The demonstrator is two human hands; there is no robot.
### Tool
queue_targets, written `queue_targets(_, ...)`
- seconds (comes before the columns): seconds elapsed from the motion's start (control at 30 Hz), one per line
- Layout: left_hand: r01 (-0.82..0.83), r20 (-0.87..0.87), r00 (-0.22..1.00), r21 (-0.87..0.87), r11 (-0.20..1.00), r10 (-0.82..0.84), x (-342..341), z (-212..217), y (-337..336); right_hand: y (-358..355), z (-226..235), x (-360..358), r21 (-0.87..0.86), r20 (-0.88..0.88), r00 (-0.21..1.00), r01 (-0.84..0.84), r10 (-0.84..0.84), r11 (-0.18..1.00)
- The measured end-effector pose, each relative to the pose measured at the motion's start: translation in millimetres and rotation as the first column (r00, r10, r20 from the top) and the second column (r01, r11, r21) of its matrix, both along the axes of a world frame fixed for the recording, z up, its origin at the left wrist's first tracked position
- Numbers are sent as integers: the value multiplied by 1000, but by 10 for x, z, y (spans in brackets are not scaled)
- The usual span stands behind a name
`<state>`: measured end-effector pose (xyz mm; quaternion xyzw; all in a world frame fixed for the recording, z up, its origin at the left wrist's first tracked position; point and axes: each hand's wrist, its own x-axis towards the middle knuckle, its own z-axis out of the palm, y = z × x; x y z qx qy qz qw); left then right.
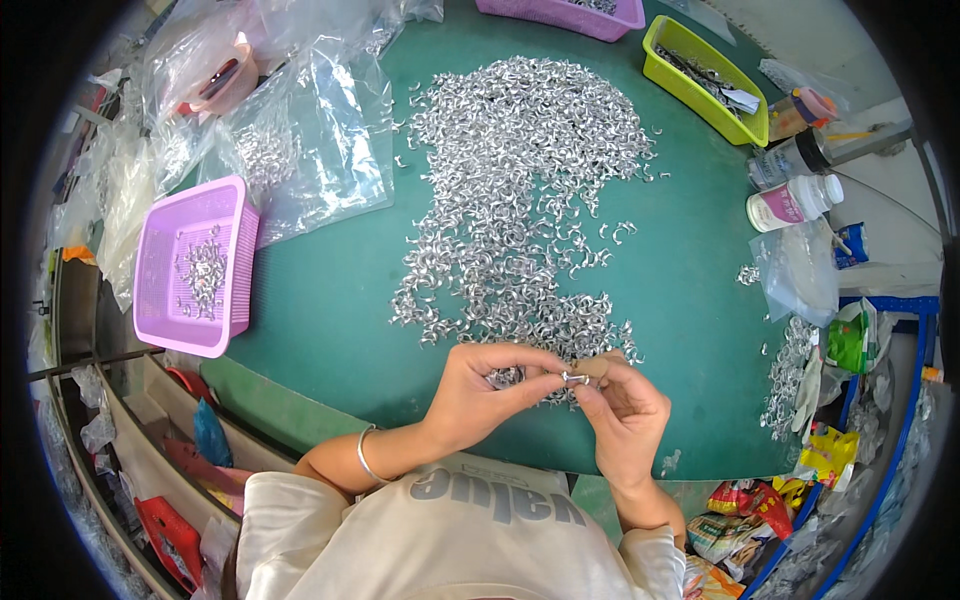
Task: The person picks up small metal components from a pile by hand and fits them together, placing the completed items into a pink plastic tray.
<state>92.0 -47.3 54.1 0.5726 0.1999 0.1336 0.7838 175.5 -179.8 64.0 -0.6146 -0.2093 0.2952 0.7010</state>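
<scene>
My left hand [485,392] pinches a small silver metal piece [574,378] between thumb and forefinger, at the near edge of the pile. Facing it, my right hand [628,415] is closed, with a small brown flat piece [592,367] between its fingers, touching or very near the metal piece. What the brown piece is made of I cannot tell. Just beyond both hands spreads a large pile of small curved silver metal pieces [520,200], shaped like little crescents. Some of them show under and between my hands.
On the left stands a purple basket [242,270] with some metal pieces inside. Clear plastic bags [330,150] lie behind it. A yellow-green basket [755,125] with dark metal items sits far right, near a white bottle [790,203]. More metal pieces [788,380] lie along the right edge.
</scene>
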Motion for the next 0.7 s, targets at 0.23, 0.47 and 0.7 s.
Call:
queue_targets(0.23, -11, -93, 996, -125, 992, 0, 49, -8, -5, -11, -98, 82, -70, 119, 990, 85, -77, 994)
queue_targets(0.47, -71, -219, 976, -296, 953, 5, 59, -230, 34, -592, -787, 1562, -232, 838, 486, 728, -247, 645)
queue_targets(0.7, -122, -266, 963, -314, 941, 37, 155, -316, 60, -536, -759, 1850, -242, 970, 210, 837, 119, 491)
